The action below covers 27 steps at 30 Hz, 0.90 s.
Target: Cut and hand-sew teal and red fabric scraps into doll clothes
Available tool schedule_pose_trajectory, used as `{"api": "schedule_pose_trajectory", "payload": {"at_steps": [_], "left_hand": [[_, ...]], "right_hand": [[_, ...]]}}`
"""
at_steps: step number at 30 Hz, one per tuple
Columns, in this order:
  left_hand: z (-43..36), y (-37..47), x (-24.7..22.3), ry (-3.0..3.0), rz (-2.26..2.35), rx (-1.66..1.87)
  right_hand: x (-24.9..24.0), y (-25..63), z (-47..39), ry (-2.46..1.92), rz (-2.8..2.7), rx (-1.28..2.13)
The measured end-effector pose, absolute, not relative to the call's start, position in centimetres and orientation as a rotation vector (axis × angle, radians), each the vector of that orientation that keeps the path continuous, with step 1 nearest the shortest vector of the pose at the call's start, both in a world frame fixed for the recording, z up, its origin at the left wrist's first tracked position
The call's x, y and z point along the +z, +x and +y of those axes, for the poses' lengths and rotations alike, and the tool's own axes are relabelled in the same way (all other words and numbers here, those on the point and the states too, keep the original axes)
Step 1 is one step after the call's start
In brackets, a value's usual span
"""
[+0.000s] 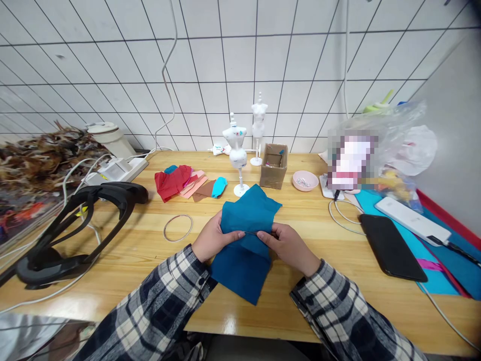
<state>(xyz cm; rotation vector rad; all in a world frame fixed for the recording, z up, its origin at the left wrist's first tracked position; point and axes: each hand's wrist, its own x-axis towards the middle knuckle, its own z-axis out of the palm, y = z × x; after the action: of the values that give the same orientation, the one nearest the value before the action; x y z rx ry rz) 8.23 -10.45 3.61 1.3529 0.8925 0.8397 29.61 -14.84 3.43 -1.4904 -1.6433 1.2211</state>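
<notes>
A teal cloth (246,258) hangs over the table between both hands, its upper part folded and its lower corner pointing toward the table's front edge. My left hand (214,234) pinches the cloth's left side, thumb on top. From the right, my right hand (289,244) grips the other side with thumb and fingers pressed together. A thin dark line, perhaps a pin or needle, runs between the two thumbs; it is too small to tell. Just behind the cloth stands a small white dress form (237,150) with coloured specks.
On the wooden table (150,271) lie a thin hoop (178,228), cloth scraps (173,183) and a black headset frame (75,240) at left. Behind are a second form (259,120), a cardboard box (273,173) and a pink dish (305,181). A black phone (393,247) lies right.
</notes>
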Motion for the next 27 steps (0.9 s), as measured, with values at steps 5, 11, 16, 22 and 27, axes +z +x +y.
{"api": "schedule_pose_trajectory", "payload": {"at_steps": [5,11,16,22,27], "left_hand": [[-10.42,8.23,3.48,1.364,0.891,0.848],[-10.52,8.15,3.58,1.398,0.861,0.79],[-10.56,8.11,3.57,1.422,0.835,0.793],[-10.34,7.99,3.42,1.306,0.881,0.853],[-10.57,7.95,3.49,1.274,0.851,0.852]], "right_hand": [[3.4,29.6,-14.84,-1.434,-1.64,1.23],[3.49,29.57,-14.86,-1.436,-1.634,1.231],[3.38,29.54,-14.85,-1.382,-1.669,1.26],[3.52,30.07,-14.72,-1.508,-1.74,1.109],[3.56,30.01,-14.74,-1.485,-1.712,1.091]]}}
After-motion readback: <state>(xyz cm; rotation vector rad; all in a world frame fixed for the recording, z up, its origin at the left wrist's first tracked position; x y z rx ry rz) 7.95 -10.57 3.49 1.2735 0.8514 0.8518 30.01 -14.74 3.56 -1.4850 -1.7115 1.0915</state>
